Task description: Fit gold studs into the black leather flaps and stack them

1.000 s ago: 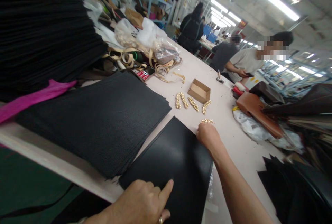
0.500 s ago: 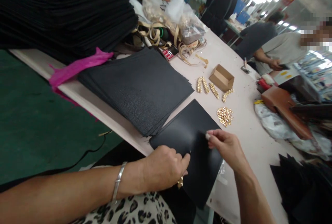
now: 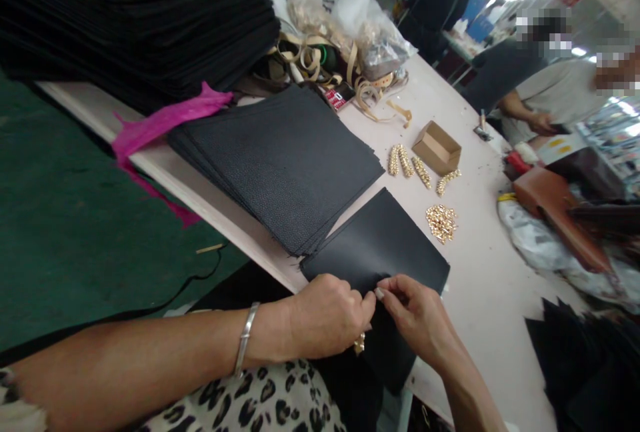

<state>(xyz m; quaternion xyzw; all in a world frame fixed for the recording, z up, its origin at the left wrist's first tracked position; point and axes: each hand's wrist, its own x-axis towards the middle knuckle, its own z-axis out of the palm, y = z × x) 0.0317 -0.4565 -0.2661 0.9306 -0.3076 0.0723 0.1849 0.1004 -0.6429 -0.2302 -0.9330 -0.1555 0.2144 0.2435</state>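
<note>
My left hand (image 3: 327, 315) is closed over the black leather panel (image 3: 373, 239) at the table's front edge. Small gold metal pieces (image 3: 359, 343) poke out below its curled fingers. My right hand (image 3: 420, 312) pinches at the same panel, thumb and index finger meeting the left fingertips. Whatever is between these fingertips is too small to make out. Beyond the panel lies a loose pile of small gold metal pieces (image 3: 442, 223). Rows of gold pieces (image 3: 401, 161) stand beside an open cardboard box (image 3: 437, 147). A stack of textured black leather panels (image 3: 285, 165) lies to the left.
A tall pile of black material (image 3: 135, 25) fills the far left, with a pink strip (image 3: 170, 119) hanging near it. Plastic bags (image 3: 350, 12) and straps lie at the back. Brown leather (image 3: 560, 212) and dark pieces (image 3: 590, 359) sit at right. Other people are beyond the table.
My right hand has moved left and down to meet my left fingertips over the panel. The whole view has shifted slightly; the panel's right part now shows beyond my right hand.
</note>
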